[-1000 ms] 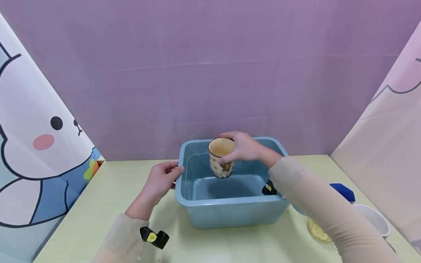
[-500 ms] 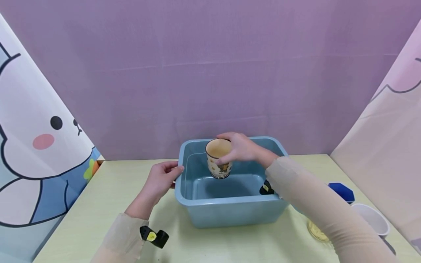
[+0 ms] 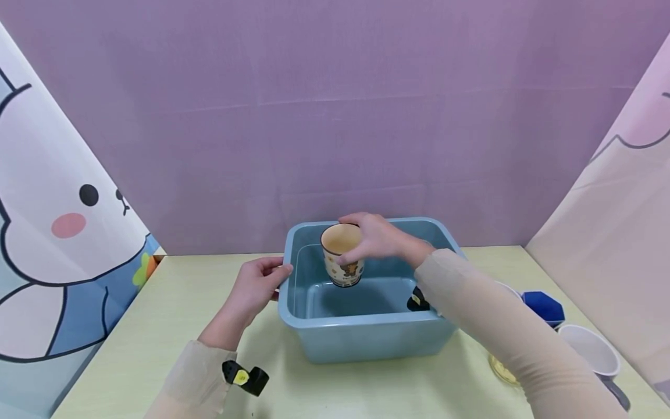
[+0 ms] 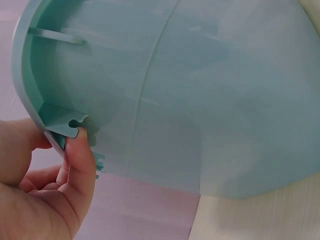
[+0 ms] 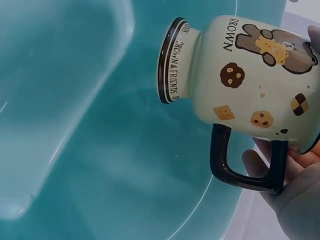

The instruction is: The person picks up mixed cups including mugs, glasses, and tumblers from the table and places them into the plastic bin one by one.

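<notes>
A light blue plastic basin (image 3: 377, 338) stands on the pale table. My left hand (image 3: 257, 283) pinches its left rim, thumb on top; from below, the left wrist view shows the fingers (image 4: 80, 165) curled under the rim (image 4: 21, 70). Inside the basin's left half, my right hand (image 3: 374, 237) grips a cream mug (image 3: 335, 266) near its top. The mug is upright, its mouth about level with the basin rim. Bear and cookie drawings cover the mug (image 5: 250, 85) in the right wrist view, and its dark handle (image 5: 245, 180) stands out beside the palm.
Right of the basin, partly behind my right sleeve, are a dark blue angular bowl (image 3: 544, 307), a white pan (image 3: 588, 348) with a grey handle, and a yellowish round item (image 3: 503, 371). A purple cloth (image 3: 335, 128) hangs behind the table.
My right hand has carried the mug a little to the left and slightly nearer inside the basin. The left hand keeps its hold on the rim, unmoved.
</notes>
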`<state>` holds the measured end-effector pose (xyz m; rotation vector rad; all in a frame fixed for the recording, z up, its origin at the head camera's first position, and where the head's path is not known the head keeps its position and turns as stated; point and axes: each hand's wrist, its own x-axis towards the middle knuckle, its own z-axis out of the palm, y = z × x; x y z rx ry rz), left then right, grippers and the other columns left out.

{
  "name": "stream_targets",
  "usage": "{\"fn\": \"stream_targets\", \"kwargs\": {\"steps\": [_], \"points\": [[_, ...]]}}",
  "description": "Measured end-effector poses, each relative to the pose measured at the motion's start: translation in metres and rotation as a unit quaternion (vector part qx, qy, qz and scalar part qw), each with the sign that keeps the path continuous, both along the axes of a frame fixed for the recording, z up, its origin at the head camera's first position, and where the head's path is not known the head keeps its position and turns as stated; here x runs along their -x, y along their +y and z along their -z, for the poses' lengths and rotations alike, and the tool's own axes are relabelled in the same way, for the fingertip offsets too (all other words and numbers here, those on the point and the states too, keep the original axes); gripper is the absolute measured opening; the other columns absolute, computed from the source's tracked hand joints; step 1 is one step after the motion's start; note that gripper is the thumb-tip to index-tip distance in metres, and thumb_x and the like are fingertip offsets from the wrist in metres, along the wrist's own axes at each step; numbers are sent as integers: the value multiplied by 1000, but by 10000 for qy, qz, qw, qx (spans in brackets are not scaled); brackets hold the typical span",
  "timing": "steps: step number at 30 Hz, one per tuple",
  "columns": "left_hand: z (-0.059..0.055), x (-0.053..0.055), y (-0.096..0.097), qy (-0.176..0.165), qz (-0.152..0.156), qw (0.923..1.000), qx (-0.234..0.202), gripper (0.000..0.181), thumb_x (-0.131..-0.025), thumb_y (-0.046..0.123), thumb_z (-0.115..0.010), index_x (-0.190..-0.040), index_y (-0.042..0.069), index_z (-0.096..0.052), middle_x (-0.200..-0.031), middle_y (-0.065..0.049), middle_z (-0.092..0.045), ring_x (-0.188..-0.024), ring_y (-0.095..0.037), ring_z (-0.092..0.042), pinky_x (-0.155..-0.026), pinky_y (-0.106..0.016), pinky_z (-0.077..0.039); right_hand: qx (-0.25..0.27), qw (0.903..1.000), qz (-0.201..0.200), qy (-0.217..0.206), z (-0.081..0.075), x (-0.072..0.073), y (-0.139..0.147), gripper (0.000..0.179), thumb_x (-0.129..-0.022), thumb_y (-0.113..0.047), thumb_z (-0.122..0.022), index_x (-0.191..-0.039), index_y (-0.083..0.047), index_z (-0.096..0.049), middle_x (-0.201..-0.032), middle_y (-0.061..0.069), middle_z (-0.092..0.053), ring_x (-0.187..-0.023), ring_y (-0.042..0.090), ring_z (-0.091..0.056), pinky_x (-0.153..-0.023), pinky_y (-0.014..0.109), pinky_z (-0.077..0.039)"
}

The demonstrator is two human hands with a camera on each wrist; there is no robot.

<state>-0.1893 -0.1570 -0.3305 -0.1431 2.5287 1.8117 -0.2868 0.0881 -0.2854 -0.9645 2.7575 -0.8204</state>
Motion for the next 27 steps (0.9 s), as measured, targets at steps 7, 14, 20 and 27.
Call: {"fn": "stream_targets", "kwargs": {"steps": [7,14,20,27], "points": [[-1,-1,0,5,17,10000,6,37,-95,22,-56,-128,5,-56,-108,-17,-64,-81,-20,-64,-67,-30,-57,2,10000,-79,-54,-2,-1,-5,89,-66,-43,-78,-140,-9,-44,-135,5,-52,-108,19,-53,-85,36,-51],[-1,-1,0,-7,14,10000,38,37,-95,22,-55,-128,5,-56,-108,-16,-64,-80,-19,-63,-67,-30,-57,8,9999,-95,-72,-3,-2,-10,89,-66,-43,-78,-141,-8,-43,-136,5,-51,-111,19,-52,-87,37,-51],[-1,-2,0,-12,23,10000,40,37,-95,22,-55,-128,4,-57,-108,-16,-64,-79,-18,-62,-66,-29,-57,44,9998,-150,-77,1,-1,-13,89,-66,-44,-78,-140,-8,-44,-136,5,-51,-110,19,-53,-87,37,-51],[-2,-3,-1,-20,25,10000,29,37,-95,22,-55,-128,5,-57,-108,-16,-64,-79,-17,-62,-66,-29,-57,-29,9997,-208,-82,9,1,-15,90,-66,-46,-78,-140,-9,-44,-138,5,-50,-113,18,-52,-88,37,-50]]}}
